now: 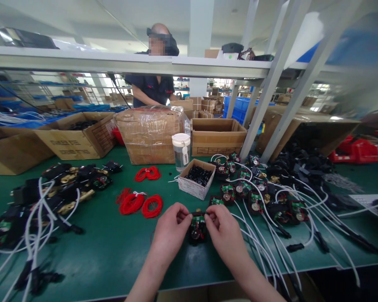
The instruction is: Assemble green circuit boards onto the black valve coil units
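Note:
Between my two hands, low over the green table, is a small black housing [198, 230] with a green circuit board, a round silvery part and red wires showing. My left hand [174, 224] pinches its upper left edge with thumb and forefinger. The fingertips of my right hand [222, 222] are closed on its upper right edge. A brass fitting shows at the top of the housing. Just beyond stands an open white box [196, 180] of small black parts. To the left of it lie coils of red wire [152, 206].
Assemblies with white cables [255, 201] crowd the right side; more black units with brass fittings [63, 188] lie at left. A lidded jug [181, 151] and cardboard boxes [149, 136] line the back. Slanted metal posts [261, 96] rise at right. Another person [153, 88] stands behind the shelf.

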`<state>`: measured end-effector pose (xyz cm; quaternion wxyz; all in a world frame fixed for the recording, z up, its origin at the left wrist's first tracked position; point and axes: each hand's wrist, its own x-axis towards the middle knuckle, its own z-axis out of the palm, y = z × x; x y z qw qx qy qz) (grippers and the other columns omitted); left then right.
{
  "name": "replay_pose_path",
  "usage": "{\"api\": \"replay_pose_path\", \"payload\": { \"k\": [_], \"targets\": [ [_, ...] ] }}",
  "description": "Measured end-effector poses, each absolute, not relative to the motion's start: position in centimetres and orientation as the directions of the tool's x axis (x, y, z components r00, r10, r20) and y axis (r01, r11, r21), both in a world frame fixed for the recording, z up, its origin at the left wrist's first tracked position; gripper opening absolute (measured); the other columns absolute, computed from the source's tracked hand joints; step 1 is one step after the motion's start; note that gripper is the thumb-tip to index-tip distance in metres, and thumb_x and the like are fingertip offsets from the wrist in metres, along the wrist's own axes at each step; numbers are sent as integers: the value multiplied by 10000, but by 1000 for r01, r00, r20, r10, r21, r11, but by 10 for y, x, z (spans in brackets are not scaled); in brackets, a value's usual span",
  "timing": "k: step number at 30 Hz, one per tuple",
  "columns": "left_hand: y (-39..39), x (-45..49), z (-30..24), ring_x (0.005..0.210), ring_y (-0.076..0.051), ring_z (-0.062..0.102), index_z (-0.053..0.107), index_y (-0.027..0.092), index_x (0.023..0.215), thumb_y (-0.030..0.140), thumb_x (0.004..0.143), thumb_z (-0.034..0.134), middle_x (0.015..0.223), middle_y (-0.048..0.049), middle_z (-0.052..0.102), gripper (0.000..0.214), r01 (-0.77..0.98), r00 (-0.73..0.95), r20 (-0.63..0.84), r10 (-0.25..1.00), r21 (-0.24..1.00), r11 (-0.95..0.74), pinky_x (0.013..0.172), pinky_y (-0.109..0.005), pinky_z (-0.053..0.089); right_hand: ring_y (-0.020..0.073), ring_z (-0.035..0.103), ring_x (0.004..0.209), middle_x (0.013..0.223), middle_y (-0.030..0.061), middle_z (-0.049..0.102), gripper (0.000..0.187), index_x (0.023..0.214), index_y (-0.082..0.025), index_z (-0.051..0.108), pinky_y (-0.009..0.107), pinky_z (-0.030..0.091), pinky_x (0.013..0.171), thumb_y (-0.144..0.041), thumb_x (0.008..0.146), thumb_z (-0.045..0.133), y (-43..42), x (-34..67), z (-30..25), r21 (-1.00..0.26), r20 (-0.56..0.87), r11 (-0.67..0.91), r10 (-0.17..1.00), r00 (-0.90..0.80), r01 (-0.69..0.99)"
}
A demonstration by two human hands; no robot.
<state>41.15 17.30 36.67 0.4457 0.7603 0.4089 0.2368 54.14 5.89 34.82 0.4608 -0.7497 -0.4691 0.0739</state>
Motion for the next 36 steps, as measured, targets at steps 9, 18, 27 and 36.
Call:
{"api": "replay_pose_path", "payload": {
  "k": [9, 18, 27, 36],
  "targets": [
    [174, 412, 362, 872, -221, 682, 744, 241, 874, 366, 846, 593, 889, -23, 730, 198, 347, 600, 61, 798, 879, -328, 836, -349, 515, 180, 601, 742, 858, 12, 596, 92, 862, -230, 604, 293, 463, 659, -188, 943, 589, 71, 545, 345, -732, 347, -117, 784, 515, 671],
    [172, 411, 361, 855, -236, 683, 772, 237, 836, 399, 838, 610, 866, -35, 733, 229, 345, 571, 79, 817, 880, -326, 822, -372, 515, 177, 581, 729, 812, 1, 596, 158, 808, -225, 593, 284, 430, 667, -173, 954, 558, 71, 544, 348, -771, 333, -104, 776, 537, 628],
    [167, 401, 346, 1014, -242, 711, 781, 253, 1053, 398, 863, 604, 1066, -55, 776, 297, 225, 579, 48, 814, 950, -216, 952, -397, 536, 196, 603, 794, 918, 29, 649, 142, 991, -229, 677, 297, 455, 710, -193, 971, 541, 59, 546, 339, -811, 324, -57, 785, 528, 582],
    [167, 401, 340, 1028, -248, 704, 783, 261, 1066, 452, 854, 616, 1079, -52, 770, 331, 213, 571, 45, 819, 956, -201, 962, -398, 524, 170, 558, 716, 867, 7, 600, 110, 1008, -217, 660, 287, 433, 677, -243, 973, 559, 59, 545, 338, -816, 300, -86, 782, 546, 572]
  ]
}}
